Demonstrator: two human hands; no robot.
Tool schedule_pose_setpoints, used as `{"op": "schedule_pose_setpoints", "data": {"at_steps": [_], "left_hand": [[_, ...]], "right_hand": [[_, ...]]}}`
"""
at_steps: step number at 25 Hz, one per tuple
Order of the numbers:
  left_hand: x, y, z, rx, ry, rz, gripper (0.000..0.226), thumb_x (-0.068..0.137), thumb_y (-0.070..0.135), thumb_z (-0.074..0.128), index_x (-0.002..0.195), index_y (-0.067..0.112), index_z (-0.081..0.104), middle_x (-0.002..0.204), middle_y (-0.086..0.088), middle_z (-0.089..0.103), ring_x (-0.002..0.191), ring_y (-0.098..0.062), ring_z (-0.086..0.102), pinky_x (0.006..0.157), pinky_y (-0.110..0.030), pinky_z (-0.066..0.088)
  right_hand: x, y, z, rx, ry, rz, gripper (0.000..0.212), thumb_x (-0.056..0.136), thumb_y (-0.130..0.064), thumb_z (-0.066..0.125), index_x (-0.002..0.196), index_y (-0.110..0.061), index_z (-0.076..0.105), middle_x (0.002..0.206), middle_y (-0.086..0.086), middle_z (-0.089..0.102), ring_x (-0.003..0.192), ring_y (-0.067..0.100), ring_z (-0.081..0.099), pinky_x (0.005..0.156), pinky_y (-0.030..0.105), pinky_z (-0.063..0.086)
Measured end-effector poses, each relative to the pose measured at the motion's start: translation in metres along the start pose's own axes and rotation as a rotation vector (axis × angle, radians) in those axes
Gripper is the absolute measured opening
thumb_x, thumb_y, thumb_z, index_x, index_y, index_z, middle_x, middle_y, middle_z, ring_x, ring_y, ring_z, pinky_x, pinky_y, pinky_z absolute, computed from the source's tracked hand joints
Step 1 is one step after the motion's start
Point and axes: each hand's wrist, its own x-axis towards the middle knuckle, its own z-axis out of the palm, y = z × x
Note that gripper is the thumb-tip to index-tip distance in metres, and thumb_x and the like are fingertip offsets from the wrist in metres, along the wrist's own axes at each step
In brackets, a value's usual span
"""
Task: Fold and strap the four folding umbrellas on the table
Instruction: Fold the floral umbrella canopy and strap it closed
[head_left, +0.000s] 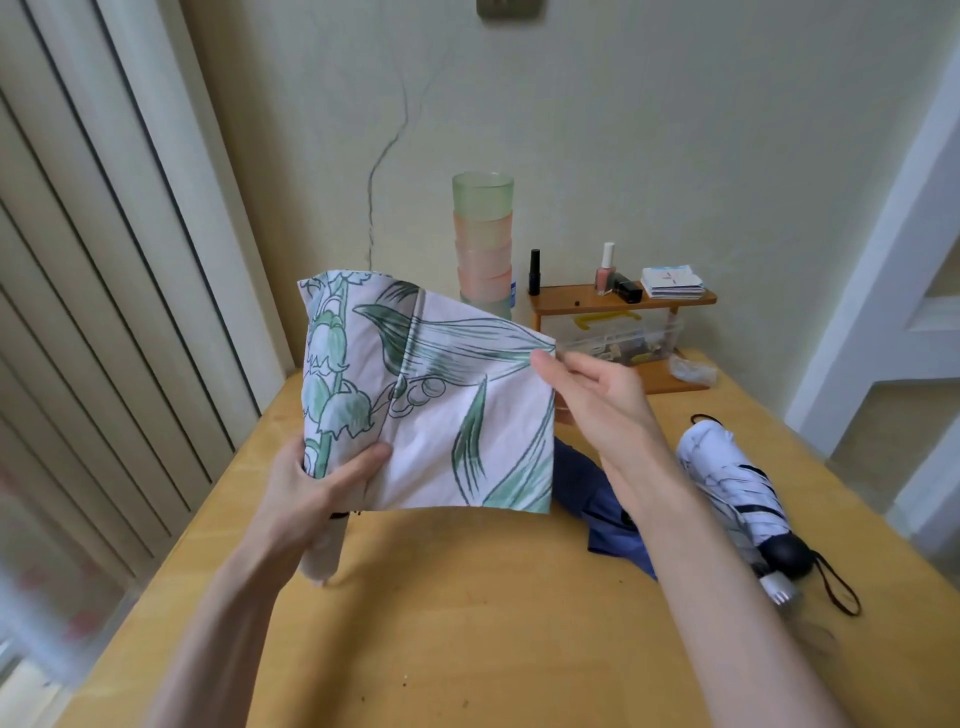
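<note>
I hold a pale pink floral umbrella with green leaf prints up over the yellow table. My left hand grips its folded body near the handle, thumb pressed on the cloth. My right hand pinches the right tip of one spread canopy panel. A dark blue umbrella lies on the table behind my right forearm, partly hidden. A white umbrella with black trim, a black handle and a wrist loop lies at the right.
Stacked plastic cups stand at the wall. A small wooden shelf holds nail polish bottles and cards, with a clear plastic box under it. A ribbed panel runs along the left; a white door frame stands at the right.
</note>
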Motion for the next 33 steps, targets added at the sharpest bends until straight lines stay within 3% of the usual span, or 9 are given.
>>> {"op": "schedule_pose_setpoints", "data": {"at_steps": [3, 5, 12, 19, 21, 23, 26, 30, 33], "left_hand": [[0.0, 0.002, 0.002, -0.016, 0.007, 0.021, 0.035, 0.08, 0.015, 0.088, 0.111, 0.015, 0.071, 0.084, 0.009, 0.08, 0.065, -0.004, 0.071, 0.051, -0.018, 0.052], [0.001, 0.004, 0.002, -0.023, 0.044, 0.051, 0.046, 0.076, 0.017, 0.09, 0.117, 0.016, 0.071, 0.098, 0.006, 0.082, 0.08, -0.009, 0.077, 0.059, -0.019, 0.057], [-0.002, 0.003, 0.011, -0.023, 0.005, 0.066, 0.044, 0.078, 0.012, 0.089, 0.117, 0.017, 0.07, 0.1, 0.001, 0.081, 0.081, -0.011, 0.077, 0.059, -0.023, 0.059], [-0.001, 0.0, 0.025, -0.067, 0.025, 0.055, 0.036, 0.082, 0.006, 0.087, 0.113, 0.009, 0.068, 0.089, -0.006, 0.078, 0.064, -0.022, 0.07, 0.049, -0.038, 0.058], [0.0, 0.001, 0.027, -0.086, 0.053, 0.051, 0.037, 0.083, 0.008, 0.087, 0.114, 0.008, 0.068, 0.089, -0.007, 0.077, 0.062, -0.02, 0.068, 0.049, -0.037, 0.057], [0.002, 0.0, 0.028, -0.102, 0.071, 0.051, 0.038, 0.083, 0.008, 0.087, 0.115, 0.007, 0.067, 0.092, -0.012, 0.076, 0.061, -0.021, 0.066, 0.05, -0.037, 0.057], [0.002, 0.003, 0.035, -0.093, 0.099, 0.07, 0.039, 0.084, 0.006, 0.086, 0.117, 0.012, 0.065, 0.091, -0.007, 0.076, 0.062, -0.02, 0.066, 0.047, -0.036, 0.057], [0.0, 0.004, 0.041, -0.084, 0.13, 0.088, 0.039, 0.085, 0.008, 0.085, 0.118, 0.018, 0.066, 0.089, 0.011, 0.079, 0.072, -0.005, 0.072, 0.055, -0.024, 0.058], [0.001, 0.004, 0.037, -0.107, 0.168, 0.051, 0.046, 0.082, 0.015, 0.09, 0.122, 0.017, 0.068, 0.098, 0.008, 0.08, 0.084, -0.003, 0.075, 0.064, -0.015, 0.057]], "right_hand": [[-0.001, 0.003, 0.005, -0.01, 0.1, -0.095, 0.003, 0.097, -0.023, 0.076, 0.096, -0.025, 0.076, 0.089, -0.02, 0.08, 0.09, -0.008, 0.073, 0.077, 0.009, 0.052], [0.0, 0.005, 0.009, -0.043, 0.158, -0.18, 0.014, 0.098, -0.015, 0.075, 0.089, -0.027, 0.075, 0.084, -0.016, 0.079, 0.085, -0.002, 0.074, 0.078, 0.013, 0.055], [0.002, 0.013, 0.018, -0.043, 0.174, -0.291, 0.019, 0.107, -0.027, 0.063, 0.105, -0.01, 0.073, 0.096, 0.006, 0.078, 0.091, 0.01, 0.071, 0.078, 0.021, 0.052], [0.001, 0.012, 0.023, -0.112, 0.297, -0.38, 0.026, 0.111, -0.025, 0.055, 0.098, -0.007, 0.068, 0.055, -0.021, 0.05, 0.052, -0.001, 0.043, 0.054, 0.012, 0.031], [0.0, 0.011, 0.018, -0.114, 0.205, -0.301, 0.027, 0.107, -0.03, 0.061, 0.089, -0.01, 0.066, 0.054, -0.02, 0.051, 0.051, 0.0, 0.044, 0.053, 0.016, 0.032], [0.0, 0.015, 0.015, -0.206, 0.151, -0.281, 0.043, 0.105, -0.033, 0.063, 0.069, -0.015, 0.049, 0.049, -0.015, 0.038, 0.049, 0.005, 0.029, 0.051, 0.024, 0.023], [0.001, 0.026, 0.018, -0.307, 0.26, -0.355, 0.054, 0.105, -0.035, 0.063, 0.066, -0.019, 0.03, 0.049, -0.013, 0.025, 0.052, 0.008, 0.018, 0.05, 0.025, 0.016], [0.005, 0.036, 0.012, -0.265, 0.146, -0.183, 0.046, 0.1, -0.048, 0.067, 0.074, -0.011, 0.06, 0.052, -0.007, 0.054, 0.048, 0.019, 0.051, 0.046, 0.032, 0.038], [0.004, 0.032, 0.007, -0.308, 0.133, -0.227, 0.053, 0.105, -0.039, 0.061, 0.065, -0.008, 0.044, 0.042, -0.011, 0.035, 0.039, 0.014, 0.032, 0.04, 0.027, 0.031]]}}
